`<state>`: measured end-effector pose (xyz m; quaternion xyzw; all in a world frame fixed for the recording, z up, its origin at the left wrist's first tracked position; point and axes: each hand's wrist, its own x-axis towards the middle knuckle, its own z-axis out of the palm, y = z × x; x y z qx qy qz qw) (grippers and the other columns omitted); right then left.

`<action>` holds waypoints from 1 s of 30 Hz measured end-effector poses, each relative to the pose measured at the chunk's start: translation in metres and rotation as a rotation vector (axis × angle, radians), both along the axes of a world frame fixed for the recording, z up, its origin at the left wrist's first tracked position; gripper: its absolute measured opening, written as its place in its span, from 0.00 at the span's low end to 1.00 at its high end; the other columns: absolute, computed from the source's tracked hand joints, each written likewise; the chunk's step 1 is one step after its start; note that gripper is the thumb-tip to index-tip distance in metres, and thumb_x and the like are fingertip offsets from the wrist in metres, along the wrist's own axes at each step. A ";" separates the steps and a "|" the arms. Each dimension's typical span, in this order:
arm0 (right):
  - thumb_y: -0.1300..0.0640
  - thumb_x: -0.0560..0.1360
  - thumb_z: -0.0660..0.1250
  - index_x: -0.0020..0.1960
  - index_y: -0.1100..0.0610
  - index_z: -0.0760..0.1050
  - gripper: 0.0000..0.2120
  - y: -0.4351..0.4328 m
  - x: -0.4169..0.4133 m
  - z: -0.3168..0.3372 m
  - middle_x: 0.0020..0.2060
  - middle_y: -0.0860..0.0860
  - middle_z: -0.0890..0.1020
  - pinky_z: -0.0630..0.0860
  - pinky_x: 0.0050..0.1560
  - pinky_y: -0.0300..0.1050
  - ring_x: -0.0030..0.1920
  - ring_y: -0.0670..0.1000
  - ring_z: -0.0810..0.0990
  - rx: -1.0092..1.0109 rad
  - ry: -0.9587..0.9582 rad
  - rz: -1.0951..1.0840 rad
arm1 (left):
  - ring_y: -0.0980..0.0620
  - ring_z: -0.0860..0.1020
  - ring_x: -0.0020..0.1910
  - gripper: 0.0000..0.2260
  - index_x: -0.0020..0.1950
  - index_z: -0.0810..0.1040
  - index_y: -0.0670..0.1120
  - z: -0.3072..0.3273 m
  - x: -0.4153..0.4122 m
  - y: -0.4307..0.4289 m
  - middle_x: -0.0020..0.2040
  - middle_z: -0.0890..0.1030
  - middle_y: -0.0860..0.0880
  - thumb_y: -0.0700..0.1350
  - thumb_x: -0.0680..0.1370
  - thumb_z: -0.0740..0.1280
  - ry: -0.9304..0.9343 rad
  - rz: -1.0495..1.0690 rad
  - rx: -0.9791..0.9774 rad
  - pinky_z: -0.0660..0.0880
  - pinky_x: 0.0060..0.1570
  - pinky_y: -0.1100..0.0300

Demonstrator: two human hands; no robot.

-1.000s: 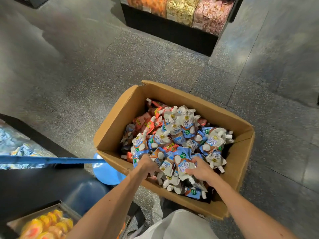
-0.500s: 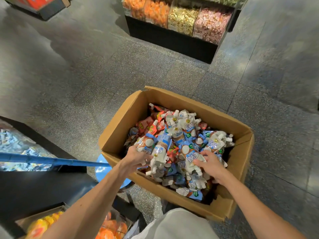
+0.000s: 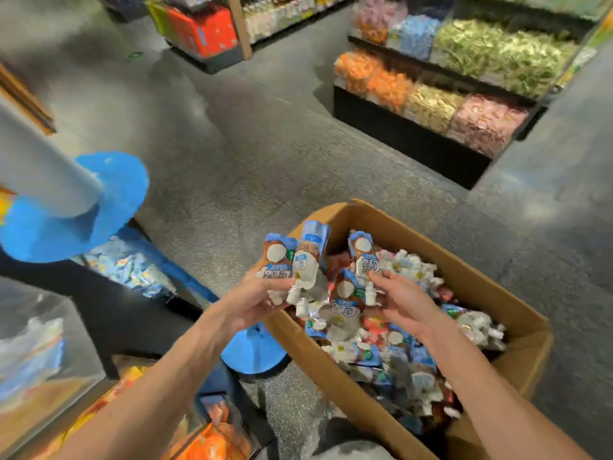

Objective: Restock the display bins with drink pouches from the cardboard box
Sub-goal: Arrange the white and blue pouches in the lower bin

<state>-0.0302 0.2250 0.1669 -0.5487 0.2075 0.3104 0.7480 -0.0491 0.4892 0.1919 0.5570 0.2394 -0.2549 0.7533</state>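
The left hand is closed round the spout ends of two drink pouches. They stand side by side, caps down and flat bottoms up, just above the left wall of the cardboard box. The right hand is over the box itself, thumb and forefinger pinching the lower end of a third pouch, which is also cap down. Between the two hands a fourth pouch hangs at a tilt, touching the pile beneath. I cannot tell which hand, if either, holds it.

Below the hands the box is packed nearly to the rim with a heap of pouches, blue, white and red, lying every which way. Close against the box's left wall a blue disc sits on the speckled floor. Further left of the box a low bin holds blue and white packets, half under a wide blue brim. Left of the box and nearer me, orange packets show behind clear plastic. Well beyond the box, across the floor, a black stand carries bins of orange, yellow, pink and green wrapped goods.
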 end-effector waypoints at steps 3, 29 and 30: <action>0.58 0.82 0.63 0.62 0.60 0.76 0.11 0.057 0.000 0.028 0.48 0.56 0.85 0.83 0.43 0.51 0.44 0.54 0.85 0.042 -0.061 0.079 | 0.48 0.84 0.40 0.22 0.54 0.81 0.43 0.032 -0.033 0.049 0.46 0.85 0.44 0.34 0.61 0.79 -0.055 0.071 0.018 0.77 0.41 0.57; 0.61 0.81 0.64 0.59 0.66 0.75 0.11 0.462 -0.198 0.113 0.48 0.61 0.85 0.80 0.53 0.60 0.46 0.58 0.84 0.171 -0.190 0.670 | 0.45 0.85 0.40 0.28 0.64 0.76 0.37 0.094 -0.404 0.322 0.48 0.85 0.39 0.30 0.63 0.70 -0.214 1.077 -0.032 0.83 0.37 0.53; 0.61 0.80 0.65 0.59 0.66 0.74 0.11 0.469 -0.197 0.114 0.48 0.61 0.85 0.80 0.53 0.61 0.46 0.57 0.84 0.154 -0.241 0.660 | 0.45 0.85 0.40 0.29 0.65 0.75 0.37 0.095 -0.406 0.327 0.48 0.85 0.39 0.30 0.63 0.70 -0.209 1.105 -0.030 0.83 0.36 0.52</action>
